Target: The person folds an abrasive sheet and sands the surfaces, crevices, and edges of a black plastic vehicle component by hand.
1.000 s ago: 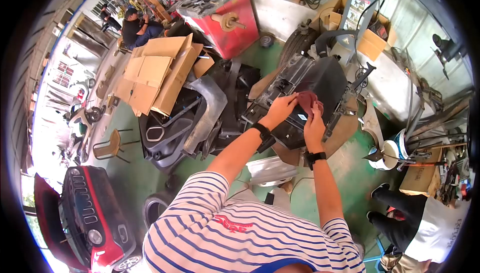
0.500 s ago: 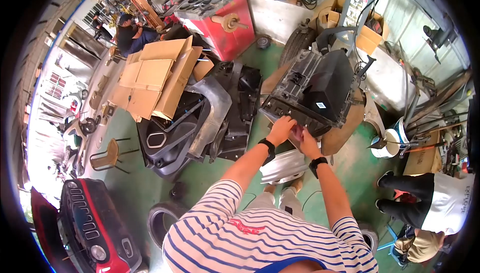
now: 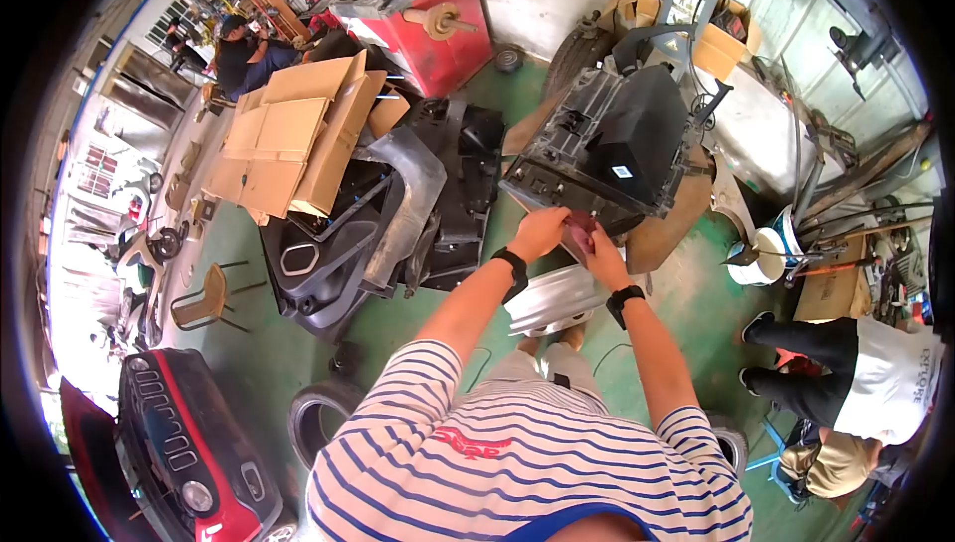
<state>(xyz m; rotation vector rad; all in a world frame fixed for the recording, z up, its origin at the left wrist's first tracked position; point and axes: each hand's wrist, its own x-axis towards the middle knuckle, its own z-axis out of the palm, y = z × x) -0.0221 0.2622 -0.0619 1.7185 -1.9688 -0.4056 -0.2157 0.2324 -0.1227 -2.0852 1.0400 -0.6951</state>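
In front of my body, my left hand (image 3: 540, 232) pinches the left edge of a small dark-red piece (image 3: 578, 232), which looks thin and soft. The fingers of my right hand (image 3: 605, 257) close on its other side. I cannot make out exactly what it is. Just beyond my hands sits a large black plastic car part (image 3: 637, 139) with a white label. Below my hands, near my feet, lies a ribbed silver metal piece (image 3: 550, 300).
Black car trim panels (image 3: 328, 273) and flattened cardboard (image 3: 274, 134) are piled to the left. A tire (image 3: 320, 418) and a car bumper (image 3: 169, 443) are at lower left. On the right are a white bucket (image 3: 761, 262) and a bending person (image 3: 890, 378).
More of the dark-red piece shows between my hands, which are a little farther apart. The whole view has shifted, so the surroundings appear higher and slightly left.
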